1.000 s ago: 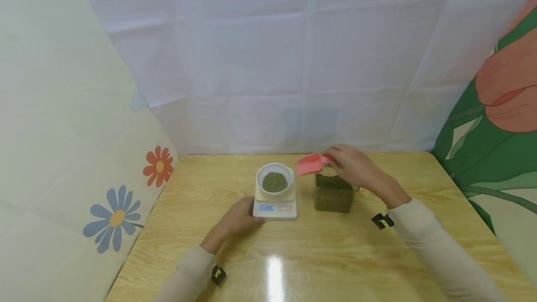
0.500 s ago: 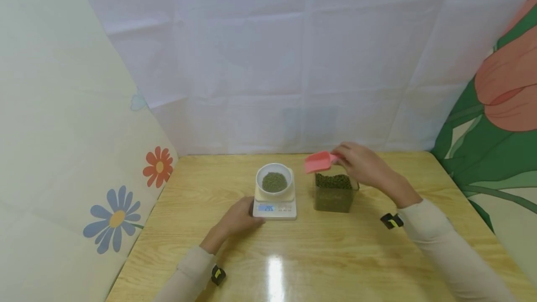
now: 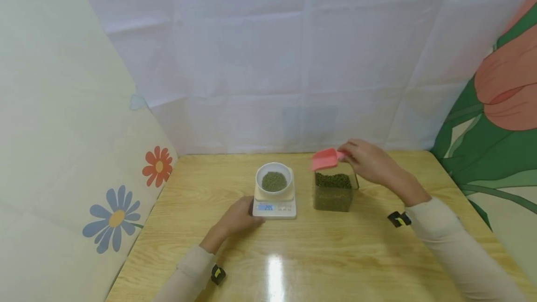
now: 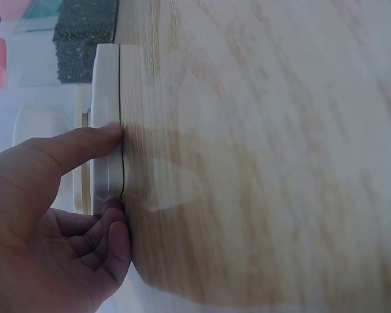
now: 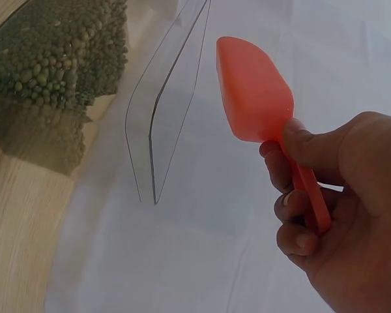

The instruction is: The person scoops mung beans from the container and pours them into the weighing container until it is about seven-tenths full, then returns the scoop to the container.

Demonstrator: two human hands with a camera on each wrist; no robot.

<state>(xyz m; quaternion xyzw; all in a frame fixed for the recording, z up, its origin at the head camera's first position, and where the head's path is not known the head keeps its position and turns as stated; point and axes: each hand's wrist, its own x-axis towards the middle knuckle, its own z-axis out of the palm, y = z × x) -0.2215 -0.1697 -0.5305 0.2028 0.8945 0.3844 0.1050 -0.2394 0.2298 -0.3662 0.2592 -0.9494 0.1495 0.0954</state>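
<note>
My right hand [image 3: 369, 162] grips the handle of a pink plastic scoop [image 3: 325, 159], held up over the back of a clear container [image 3: 333, 199] of green mung beans [image 5: 42, 75]. No beans show in the scoop. My left hand [image 3: 239, 217] holds the front left corner of a white digital kitchen scale [image 3: 274, 209], thumb [image 4: 94, 143] along its front and the other fingers curled at its side. On the scale sits a white bowl [image 3: 258, 178] with a heap of mung beans [image 3: 274, 181] in it. The lit display [image 3: 265, 207] seems to read 295.
Scale and container stand side by side, with a narrow gap, on a wood-grain table [image 3: 201, 176]. A white cloth [image 3: 243, 59] hangs behind the table's back edge. Flower-printed sheets [image 3: 63, 129] hang at both sides. Each wrist wears a small black device [image 3: 399, 219].
My right hand has drawn the scoop rightward and slightly back, from beside the bowl to over the container. The left hand and scale have stayed put. The blurred display has become clearer.
</note>
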